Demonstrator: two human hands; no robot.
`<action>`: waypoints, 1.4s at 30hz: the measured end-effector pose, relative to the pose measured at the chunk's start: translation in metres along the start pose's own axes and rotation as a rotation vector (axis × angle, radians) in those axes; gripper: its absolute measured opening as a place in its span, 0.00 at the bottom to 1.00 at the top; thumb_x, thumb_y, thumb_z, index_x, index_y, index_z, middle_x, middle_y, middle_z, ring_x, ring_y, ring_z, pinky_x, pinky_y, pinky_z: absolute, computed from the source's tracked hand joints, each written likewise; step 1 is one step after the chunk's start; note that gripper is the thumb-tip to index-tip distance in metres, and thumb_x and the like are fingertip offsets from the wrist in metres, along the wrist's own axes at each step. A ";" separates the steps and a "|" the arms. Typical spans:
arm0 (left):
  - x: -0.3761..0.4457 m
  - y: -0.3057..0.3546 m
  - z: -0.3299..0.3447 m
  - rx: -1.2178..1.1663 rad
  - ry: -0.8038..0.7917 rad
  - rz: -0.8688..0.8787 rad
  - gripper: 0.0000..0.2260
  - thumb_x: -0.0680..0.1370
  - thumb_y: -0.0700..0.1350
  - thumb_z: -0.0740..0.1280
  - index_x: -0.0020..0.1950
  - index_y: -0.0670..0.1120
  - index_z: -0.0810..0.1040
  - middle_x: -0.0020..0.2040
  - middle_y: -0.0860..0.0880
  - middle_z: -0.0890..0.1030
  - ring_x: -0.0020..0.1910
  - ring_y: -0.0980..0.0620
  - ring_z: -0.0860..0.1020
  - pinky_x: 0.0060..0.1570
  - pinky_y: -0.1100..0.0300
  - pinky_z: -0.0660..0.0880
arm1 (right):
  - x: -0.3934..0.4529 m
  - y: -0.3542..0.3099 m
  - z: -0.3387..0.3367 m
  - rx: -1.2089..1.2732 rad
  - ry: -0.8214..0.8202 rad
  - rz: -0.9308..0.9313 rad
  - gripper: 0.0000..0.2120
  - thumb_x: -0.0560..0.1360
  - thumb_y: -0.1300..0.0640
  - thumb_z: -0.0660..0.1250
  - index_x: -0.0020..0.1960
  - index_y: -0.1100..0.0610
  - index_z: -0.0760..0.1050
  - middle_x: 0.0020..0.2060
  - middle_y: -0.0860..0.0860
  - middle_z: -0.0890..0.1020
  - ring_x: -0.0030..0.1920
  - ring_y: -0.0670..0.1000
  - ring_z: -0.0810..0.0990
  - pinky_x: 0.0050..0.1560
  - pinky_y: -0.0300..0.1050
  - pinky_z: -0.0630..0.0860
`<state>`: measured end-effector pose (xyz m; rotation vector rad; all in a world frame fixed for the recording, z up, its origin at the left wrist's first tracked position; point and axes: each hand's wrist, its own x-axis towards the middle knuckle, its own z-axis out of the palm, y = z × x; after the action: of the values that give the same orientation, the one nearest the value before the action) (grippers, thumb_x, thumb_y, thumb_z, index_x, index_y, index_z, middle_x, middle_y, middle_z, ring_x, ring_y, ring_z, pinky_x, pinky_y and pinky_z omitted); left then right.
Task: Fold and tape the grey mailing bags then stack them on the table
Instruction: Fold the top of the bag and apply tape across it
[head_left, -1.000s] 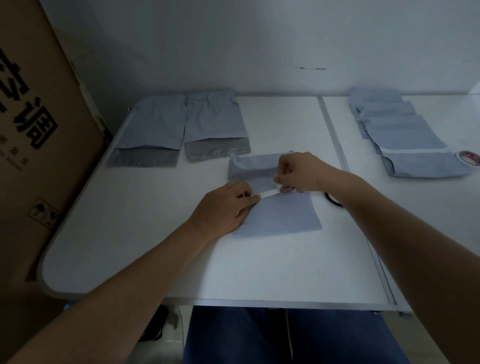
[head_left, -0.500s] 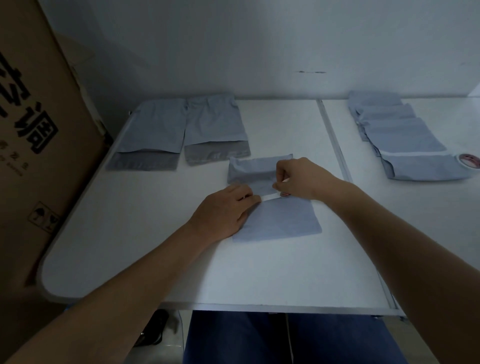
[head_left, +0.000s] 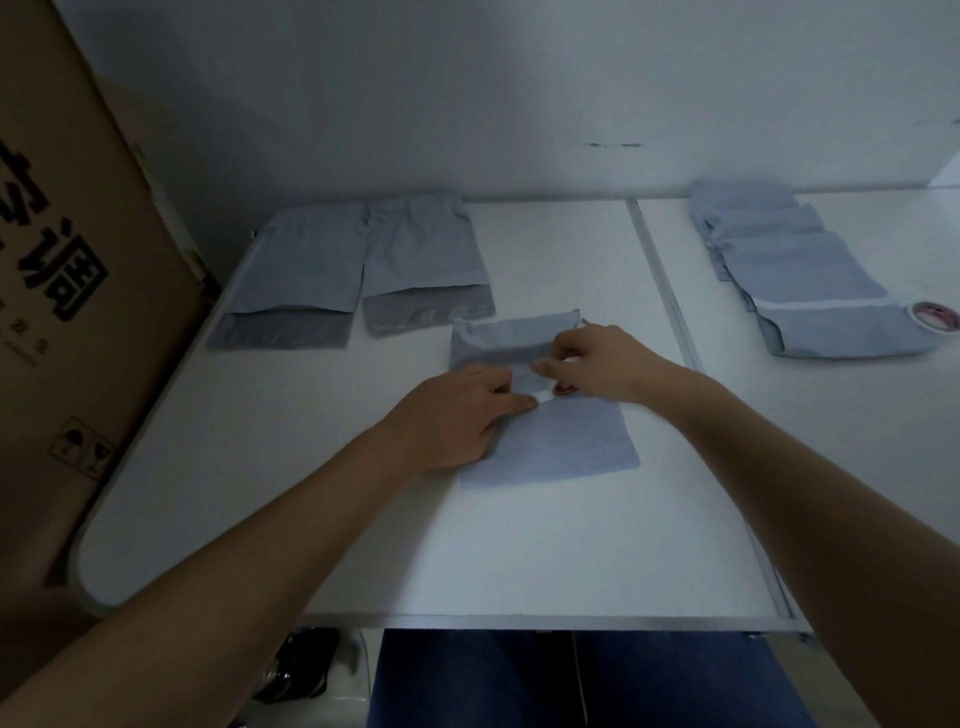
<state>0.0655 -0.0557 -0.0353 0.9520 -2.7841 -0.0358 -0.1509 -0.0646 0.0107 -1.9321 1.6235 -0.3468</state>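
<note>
Mid-counter (head_left: 519, 561), toward the front edge: grey mailing bag (head_left: 561, 447), flap folded down. Left hand (head_left: 457, 415) flat, fingers straight, pinning the tape strip's end at the fold. Right hand (head_left: 597, 364) curled round a small tape roll (head_left: 563, 388), now drawn leftward and lower than a second ago, tape shorter. Seal nearly laid; tearing off likely next. Finished stack (head_left: 810, 291) at the right edge.

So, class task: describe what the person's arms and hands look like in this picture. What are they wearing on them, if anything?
Both forearms are bare right up to the frame edge: no sleeves show. The left hand and right hand wear no gloves, and no watch, bracelet or ring can be seen on wrists or fingers, though the dim light hides fine detail. Below the table edge, blue trousers, probably denim, cover the legs.
</note>
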 end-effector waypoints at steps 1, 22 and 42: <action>0.003 0.002 -0.002 -0.006 -0.004 -0.010 0.18 0.75 0.42 0.63 0.65 0.49 0.78 0.49 0.49 0.77 0.47 0.48 0.75 0.35 0.56 0.74 | 0.000 0.000 0.000 0.005 0.007 0.000 0.12 0.78 0.48 0.64 0.38 0.51 0.73 0.33 0.45 0.78 0.34 0.41 0.77 0.34 0.31 0.69; 0.011 0.018 0.005 -0.135 0.182 -0.057 0.17 0.75 0.47 0.58 0.50 0.45 0.85 0.43 0.48 0.81 0.38 0.48 0.78 0.31 0.57 0.77 | 0.009 -0.022 -0.020 -0.039 -0.097 -0.080 0.02 0.76 0.54 0.67 0.48 0.52 0.77 0.36 0.45 0.78 0.33 0.43 0.77 0.38 0.36 0.75; 0.011 0.018 0.011 -0.118 0.240 -0.051 0.15 0.76 0.46 0.60 0.48 0.45 0.85 0.41 0.49 0.80 0.36 0.50 0.78 0.28 0.59 0.75 | 0.007 -0.015 -0.011 -0.141 -0.039 -0.067 0.07 0.76 0.54 0.69 0.41 0.56 0.77 0.32 0.46 0.75 0.30 0.41 0.71 0.30 0.33 0.65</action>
<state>0.0441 -0.0489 -0.0424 0.9318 -2.5091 -0.0869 -0.1430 -0.0725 0.0273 -2.0884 1.5982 -0.2246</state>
